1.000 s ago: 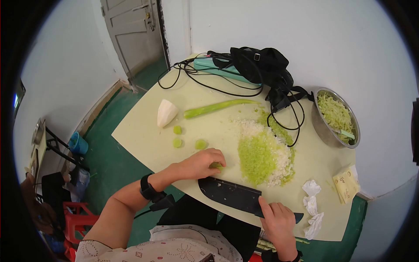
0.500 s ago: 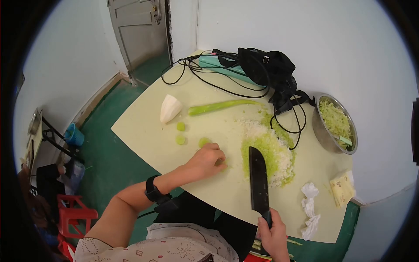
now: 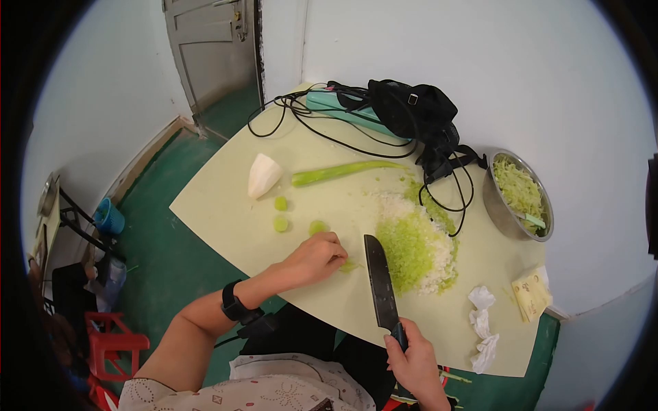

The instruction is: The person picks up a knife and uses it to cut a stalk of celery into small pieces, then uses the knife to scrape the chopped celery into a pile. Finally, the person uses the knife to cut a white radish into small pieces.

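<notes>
My right hand (image 3: 414, 359) grips the handle of a black-bladed kitchen knife (image 3: 382, 284), its blade over the table and its tip pointing away from me. My left hand (image 3: 314, 260) is closed, fingers bent down on thin green vegetable pieces (image 3: 349, 266) that show at the fingertips. Between knife and bowl lies a heap of finely chopped green and white vegetable (image 3: 411, 253). Round green vegetable chunks (image 3: 318, 227) rest just beyond my left hand. Farther off are a long green stalk-like vegetable (image 3: 343, 171) and a white cut vegetable piece (image 3: 264, 176).
A metal bowl (image 3: 490, 198) of shredded green vegetable stands at the table's right. Crumpled tissues (image 3: 482, 320) and a yellow tissue pack (image 3: 532, 294) lie nearer. At the back are a black bag (image 3: 418, 109) and loose cables. A red stool (image 3: 116, 342) is on the floor at left.
The knife has moved left, away from the chopped heap and closer to my left hand. My left hand has shifted slightly left and down, exposing more green pieces at its fingertips.
</notes>
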